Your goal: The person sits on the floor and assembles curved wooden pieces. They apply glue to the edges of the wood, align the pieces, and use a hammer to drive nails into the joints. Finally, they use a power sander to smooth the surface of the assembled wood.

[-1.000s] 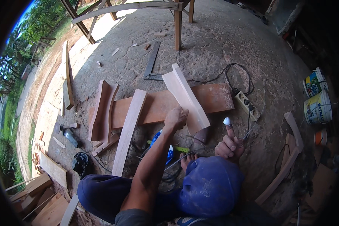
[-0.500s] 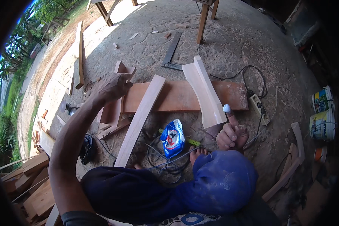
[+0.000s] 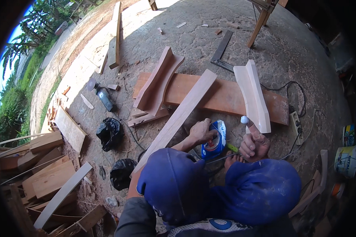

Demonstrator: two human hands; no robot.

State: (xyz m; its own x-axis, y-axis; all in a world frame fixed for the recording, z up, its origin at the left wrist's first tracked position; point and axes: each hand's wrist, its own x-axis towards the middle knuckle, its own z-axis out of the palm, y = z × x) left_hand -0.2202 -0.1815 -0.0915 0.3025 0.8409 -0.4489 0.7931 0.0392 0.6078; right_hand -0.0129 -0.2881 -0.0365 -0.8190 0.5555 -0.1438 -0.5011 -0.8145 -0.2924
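Head view looks down on a person crouched over a dirt floor among cut timber. Their left hand (image 3: pixel 201 132) is pressed flat-fingered onto a blue glue pouch (image 3: pixel 214 138), which lies on the ground just beside a long pale plank (image 3: pixel 178 118) and near the knees in blue trousers; the fingers curl over its edge, so this is a loose clasp rather than a pinch. Their right hand (image 3: pixel 254 144) is mostly fisted, with 1 finger raised and a blob of white glue on its tip; whether anything else sits in that fist I cannot tell.

By my judgement the pouch is soft and light, likely to slump and squirt if squeezed in the middle (and probably slippery where glue has smeared), so it is best taken by its upper edge or seam. The pale plank looks stiff and moderately heavy; it wants a hold near the middle.

Counted: 1 pouch, 1 long pale plank, 1 broad reddish board (image 3: pixel 225 98) lying under it, 1 pale curved piece (image 3: pixel 254 94) resting across that board's right end, 2 reddish curved pieces (image 3: pixel 158 81) leaning together at its left end. 1 angle grinder (image 3: pixel 103 94) lies well apart to the left, 2 black plastic bags (image 3: pixel 110 132) sit nearer, 1 power strip (image 3: pixel 296 122) lies to the right, and 2 paint tubs (image 3: pixel 346 160) stand at the far right.
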